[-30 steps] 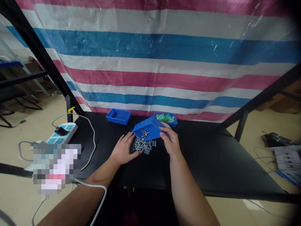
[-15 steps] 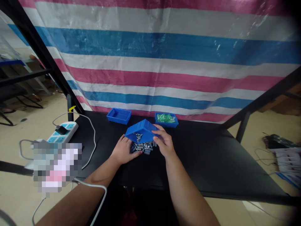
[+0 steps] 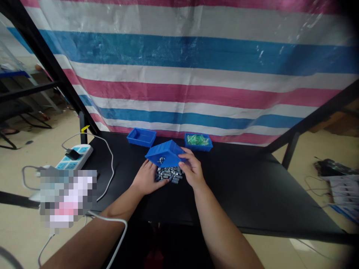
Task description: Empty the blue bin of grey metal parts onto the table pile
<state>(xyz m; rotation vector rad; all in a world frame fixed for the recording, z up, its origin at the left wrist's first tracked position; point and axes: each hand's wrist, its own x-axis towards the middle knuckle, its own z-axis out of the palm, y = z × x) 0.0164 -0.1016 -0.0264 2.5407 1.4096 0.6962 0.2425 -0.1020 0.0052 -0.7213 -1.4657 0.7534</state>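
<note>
A blue plastic bin (image 3: pixel 165 153) is tipped over above the black table, its far side raised, with my right hand (image 3: pixel 192 168) gripping its right end. A few small shiny metal pieces still lie inside its lower edge. Under it is a heap of small metal parts (image 3: pixel 169 174), which look like screws and grey cylinders. My left hand (image 3: pixel 147 177) rests on the table at the heap's left side, thumb spread away from the fingers along the near edge. Its fingertips are partly behind the bin's left corner.
At the back stand an empty blue bin (image 3: pixel 141 137) and another blue bin (image 3: pixel 198 148) holding green pieces in clear plastic. A white power strip (image 3: pixel 74 158) and a cable (image 3: pixel 112 164) lie at the left. A striped tarp (image 3: pixel 179 97) hangs behind the table.
My right hand has moved the tilted bin slightly left and up. Fewer metal pieces are in it, and more of the heap shows below. My left hand has stayed in place.
</note>
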